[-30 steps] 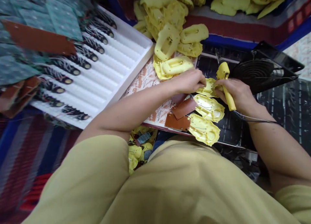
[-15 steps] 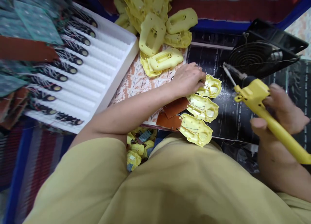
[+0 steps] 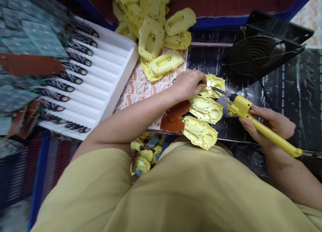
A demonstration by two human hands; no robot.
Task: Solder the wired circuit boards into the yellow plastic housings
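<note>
Soldering gun (image 3: 259,124) shifted left, slanting, tip (image 3: 222,91) upper left, right grip (image 3: 279,122) wrapped around, left grip (image 3: 188,84) unclear

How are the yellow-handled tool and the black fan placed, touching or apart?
Apart. The head view shows a strip of dark tabletop between the yellow-handled tool and the black fan.

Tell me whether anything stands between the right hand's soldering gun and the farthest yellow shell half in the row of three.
Nothing visible does: the tip of the soldering gun is at the farthest yellow shell half. The left hand covers that shell's left end, beyond the tip.
</note>
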